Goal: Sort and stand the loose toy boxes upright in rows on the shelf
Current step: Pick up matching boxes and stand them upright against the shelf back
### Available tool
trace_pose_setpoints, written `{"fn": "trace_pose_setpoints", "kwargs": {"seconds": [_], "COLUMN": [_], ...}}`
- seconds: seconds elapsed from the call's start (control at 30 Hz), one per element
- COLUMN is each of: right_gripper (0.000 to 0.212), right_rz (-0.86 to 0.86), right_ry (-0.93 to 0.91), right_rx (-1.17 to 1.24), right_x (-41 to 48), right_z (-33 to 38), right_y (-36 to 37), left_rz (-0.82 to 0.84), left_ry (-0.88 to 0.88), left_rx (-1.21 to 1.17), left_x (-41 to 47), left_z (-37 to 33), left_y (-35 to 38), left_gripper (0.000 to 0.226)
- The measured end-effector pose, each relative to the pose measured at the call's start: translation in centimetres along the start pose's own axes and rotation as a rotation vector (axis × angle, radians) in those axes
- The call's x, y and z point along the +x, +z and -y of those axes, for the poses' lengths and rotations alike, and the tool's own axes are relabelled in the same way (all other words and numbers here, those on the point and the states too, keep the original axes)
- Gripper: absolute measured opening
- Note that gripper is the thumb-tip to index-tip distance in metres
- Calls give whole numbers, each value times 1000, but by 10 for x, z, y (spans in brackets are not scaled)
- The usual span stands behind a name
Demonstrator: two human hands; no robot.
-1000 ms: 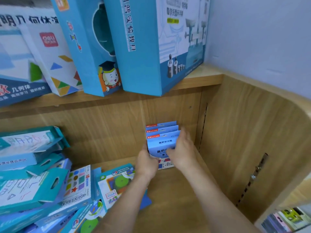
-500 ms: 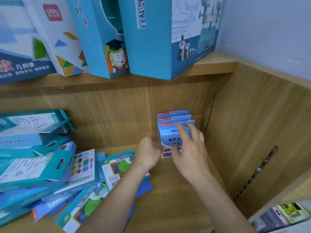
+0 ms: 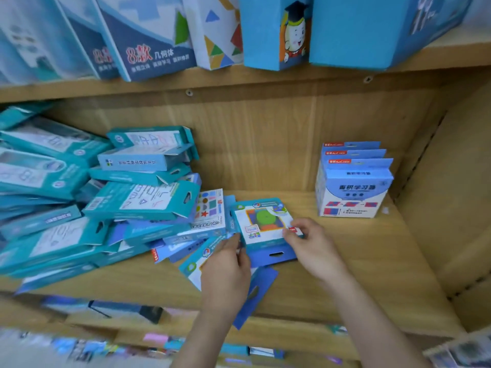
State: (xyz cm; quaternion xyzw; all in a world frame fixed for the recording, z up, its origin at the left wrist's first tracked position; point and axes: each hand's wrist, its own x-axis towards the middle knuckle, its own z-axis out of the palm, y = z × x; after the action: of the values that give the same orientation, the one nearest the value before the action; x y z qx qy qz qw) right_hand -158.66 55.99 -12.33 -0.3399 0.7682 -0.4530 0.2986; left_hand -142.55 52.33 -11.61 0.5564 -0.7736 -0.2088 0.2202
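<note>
Three light-blue boxes (image 3: 353,181) stand upright in a row at the back right of the wooden shelf (image 3: 345,261). A flat blue box with a green circle on its white front (image 3: 261,221) lies at the middle of the shelf. My left hand (image 3: 225,269) holds its left edge with curled fingers, and my right hand (image 3: 310,243) pinches its right edge. Under it lie more flat blue boxes (image 3: 202,258). A loose heap of teal boxes (image 3: 106,192) fills the left side.
Large blue and white boxes (image 3: 273,33) stand on the shelf above. The wooden side panel (image 3: 457,195) closes the right end. A lower shelf with blurred goods (image 3: 119,312) runs beneath the front edge.
Both hands left the upright row at the back right and came forward and left onto the flat box with the green circle. The view swung left and down.
</note>
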Motion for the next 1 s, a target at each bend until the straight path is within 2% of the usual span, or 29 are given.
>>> {"fn": "trace_pose_setpoints", "kwargs": {"seconds": [0.1, 0.2, 0.3, 0.4, 0.47, 0.5, 0.57, 0.6, 0.67, 0.73, 0.87, 1.0], "right_gripper": [9, 19, 24, 31, 37, 38, 38, 37, 39, 43, 48, 59], "right_rz": [-109, -188, -163, -146, -125, -90, 16, 58, 107, 148, 183, 205], "right_ry": [-3, -25, -71, -173, -253, -311, -426, -483, -606, -653, -624, -605], "right_rx": [238, 405, 474, 405, 300, 218, 21, -84, -265, -320, -339, -187], "right_x": [-6, -17, -25, -28, -31, -33, -39, -43, -49, -55, -57, -54], "right_z": [2, -1, 2, 8, 14, 18, 28, 34, 47, 59, 64, 70], "right_y": [2, 0, -22, -48, -62, -69, -80, -85, -92, -96, -102, -106], "left_rz": [10, 59, 97, 132, 127, 100, 16, -14, 27, 85, 73, 116], "left_ry": [-18, -89, -297, -369, -258, -98, 342, 533, 696, 712, 589, 442], "left_rx": [-88, -389, -827, -974, -851, -661, -199, -48, 79, 112, -58, -235], "left_x": [-1, -6, -10, -8, -8, -8, -9, -9, -9, -6, 2, 7], "left_z": [2, 0, -8, -12, -14, -15, -22, -27, -40, -47, -54, -55], "left_y": [-4, -9, -21, -29, -30, -31, -35, -35, -34, -27, -25, -25], "left_gripper": [44, 43, 25, 17, 19, 27, 52, 63, 77, 80, 62, 43]}}
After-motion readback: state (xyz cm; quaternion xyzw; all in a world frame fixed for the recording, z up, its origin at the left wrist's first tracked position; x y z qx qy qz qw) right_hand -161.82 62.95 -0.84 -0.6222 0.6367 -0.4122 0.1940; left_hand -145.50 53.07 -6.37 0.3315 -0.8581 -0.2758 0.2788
